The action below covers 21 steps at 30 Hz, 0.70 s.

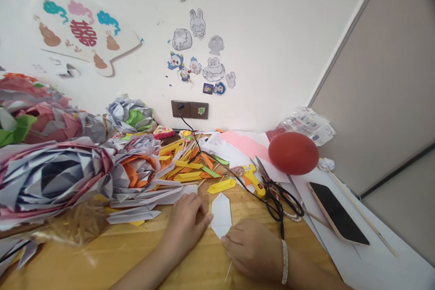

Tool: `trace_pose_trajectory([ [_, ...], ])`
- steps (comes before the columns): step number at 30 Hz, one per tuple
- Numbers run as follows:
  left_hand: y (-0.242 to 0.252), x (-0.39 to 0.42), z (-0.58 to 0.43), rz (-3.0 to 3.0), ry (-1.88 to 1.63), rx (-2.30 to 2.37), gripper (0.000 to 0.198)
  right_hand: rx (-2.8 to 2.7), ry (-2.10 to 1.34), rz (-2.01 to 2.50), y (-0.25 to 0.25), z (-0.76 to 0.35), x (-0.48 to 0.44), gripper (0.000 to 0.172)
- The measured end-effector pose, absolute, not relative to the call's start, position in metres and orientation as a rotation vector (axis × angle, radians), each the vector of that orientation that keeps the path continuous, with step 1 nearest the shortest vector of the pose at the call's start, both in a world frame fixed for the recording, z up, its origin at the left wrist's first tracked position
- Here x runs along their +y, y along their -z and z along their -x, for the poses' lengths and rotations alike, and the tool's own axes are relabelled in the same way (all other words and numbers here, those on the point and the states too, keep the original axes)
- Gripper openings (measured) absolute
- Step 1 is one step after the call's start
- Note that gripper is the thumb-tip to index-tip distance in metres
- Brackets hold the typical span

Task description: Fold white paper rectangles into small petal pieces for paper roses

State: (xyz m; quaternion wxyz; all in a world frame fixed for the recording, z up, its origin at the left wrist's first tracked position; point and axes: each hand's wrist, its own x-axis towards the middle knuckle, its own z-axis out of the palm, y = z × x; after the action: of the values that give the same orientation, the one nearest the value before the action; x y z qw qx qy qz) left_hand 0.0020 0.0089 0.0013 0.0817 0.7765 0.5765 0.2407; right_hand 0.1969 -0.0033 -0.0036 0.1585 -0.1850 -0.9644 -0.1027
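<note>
A pale folded paper piece (221,214) with pointed ends lies on the wooden table between my hands. My left hand (188,219) rests at its left side, fingers curled and thumb tip against the paper's edge. Closed over the lower right end is my right hand (246,249), its fingertips on the paper. A thin white strip or stick (229,272) pokes out below that hand; whether it is held is hidden. Just above lies a yellow folded paper piece (222,186). Black-handled scissors (277,195) and a yellow glue gun (253,180) lie to the upper right.
Large folded-paper flowers (57,176) fill the left side. Yellow, orange and green folded pieces (186,165) are heaped at the back. On the right are a red balloon (293,153), a phone (336,213), a wooden stick (363,215) and white sheets (384,263). A black cord (217,161) crosses the table.
</note>
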Motion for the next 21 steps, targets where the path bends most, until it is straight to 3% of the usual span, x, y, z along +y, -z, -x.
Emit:
trace_pose_trajectory([
  [1, 0.001, 0.009, 0.0, -2.375, -0.749, 1.668, 0.007, -2.763, 0.284, 0.531, 0.003, -0.198, -0.002, 0.017],
  [6, 0.015, 0.012, 0.008, -2.776, -0.806, 1.313, 0.04, -2.816, 0.113, 0.549, -0.006, -0.21, 0.006, 0.018],
  [15, 0.013, 0.013, 0.012, -2.979, -0.696, 1.234, 0.031, -2.793, 0.215, 0.82, -0.001, -0.209, 0.007, 0.02],
  [21, 0.017, 0.013, 0.013, -2.977, -0.814, 1.261, 0.027, -2.651, 0.422, 0.875, 0.004, -0.212, 0.018, 0.017],
])
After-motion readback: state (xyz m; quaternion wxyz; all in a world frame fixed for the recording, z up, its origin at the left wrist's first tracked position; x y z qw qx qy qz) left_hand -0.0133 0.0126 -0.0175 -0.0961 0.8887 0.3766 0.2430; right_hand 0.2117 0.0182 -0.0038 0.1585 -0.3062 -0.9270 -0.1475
